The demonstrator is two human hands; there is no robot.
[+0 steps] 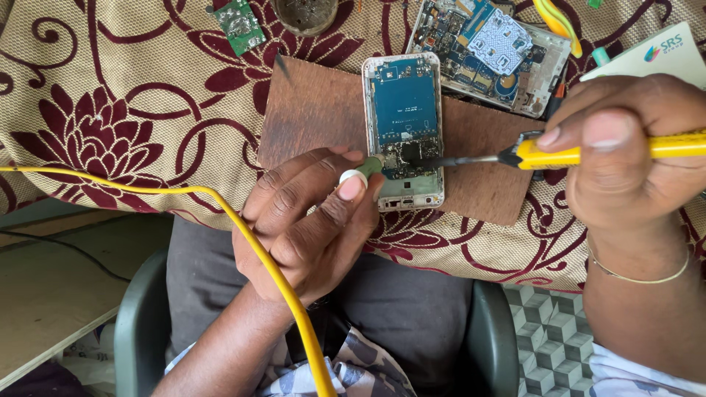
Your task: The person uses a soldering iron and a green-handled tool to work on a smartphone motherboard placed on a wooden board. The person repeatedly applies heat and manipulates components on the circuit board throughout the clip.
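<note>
green circuit board (239,26), round tin (305,15), second opened phone (489,51)

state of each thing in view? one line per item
opened phone: back off, circuit board bare, flat on brown board
soldering iron: tip on the phone's lower board
right hand: gripping the iron
left hand: pinching a small white piece at the phone's edge
second phone: opened, board bare
yellow cable: slack over left wrist

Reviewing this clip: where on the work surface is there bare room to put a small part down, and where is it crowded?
Free: the left half of the wooden board, and the patterned cloth left of it. Crowded: the opened phone where the left hand and the right hand with the soldering iron meet, and the top right around the second circuit board.
</note>
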